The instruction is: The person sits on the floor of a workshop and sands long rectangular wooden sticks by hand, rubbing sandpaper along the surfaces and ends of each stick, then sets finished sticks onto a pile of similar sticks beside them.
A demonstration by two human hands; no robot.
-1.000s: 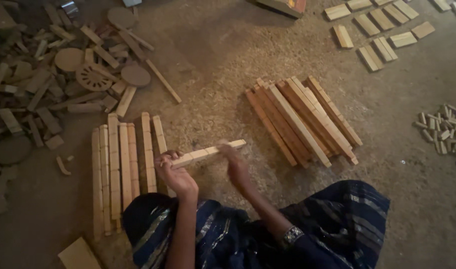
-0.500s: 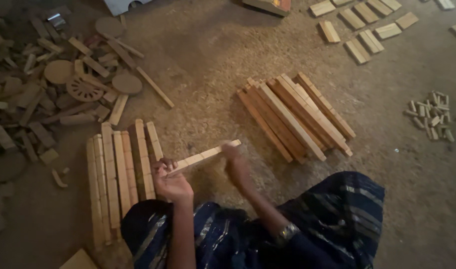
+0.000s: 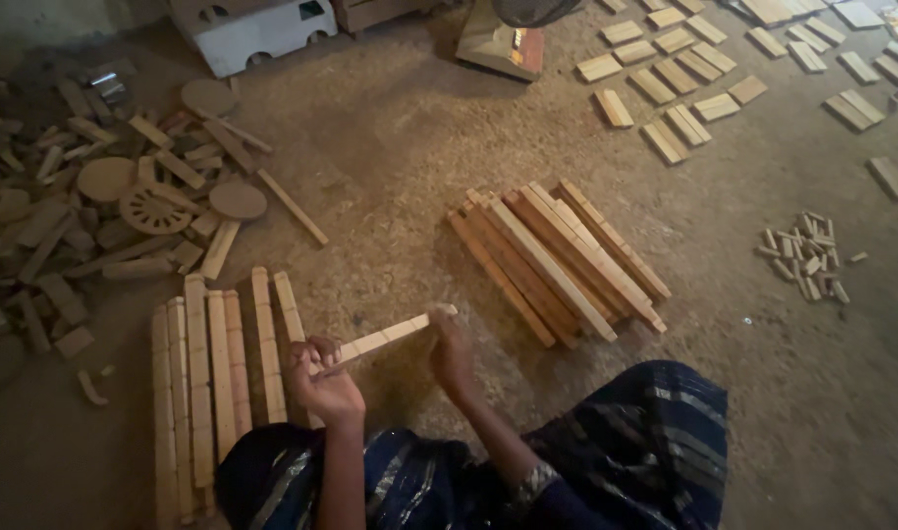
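I hold a pale wooden stick (image 3: pixel 385 338) level above the sawdust floor, just in front of my knees. My left hand (image 3: pixel 323 382) grips its left end. My right hand (image 3: pixel 453 353) is closed around its right end. Directly left of the stick, a row of similar long sticks (image 3: pixel 218 378) lies side by side on the floor. Ahead and to the right sits a stack of darker and lighter wooden sticks (image 3: pixel 557 257), laid at an angle.
A heap of wood offcuts, discs and a spoked wooden wheel (image 3: pixel 154 210) covers the far left. Short flat wood blocks (image 3: pixel 677 88) lie in rows at the top right. A small pile of tiny pegs (image 3: pixel 807 257) sits right. A white toy truck (image 3: pixel 257 29) stands at the back.
Both hands keep their grip on the stick. The view has shifted slightly, so the floor items sit lower in the picture; the stick stays in much the same place.
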